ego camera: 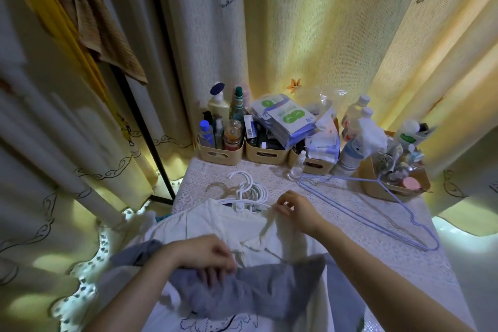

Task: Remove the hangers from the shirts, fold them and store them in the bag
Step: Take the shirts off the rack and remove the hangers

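Right, both hands on the pile at the table's (336,213) near end: left hand (207,256) w/ fingers curled, gripping the grey shirt (258,291), right hand (293,207) pinching the white shirt's (215,224) edge by the white hangers (248,191); limp, light fabric, prob best held at shoulders.

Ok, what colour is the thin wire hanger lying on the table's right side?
Pale lilac-blue wire hanger, seen in the head view.
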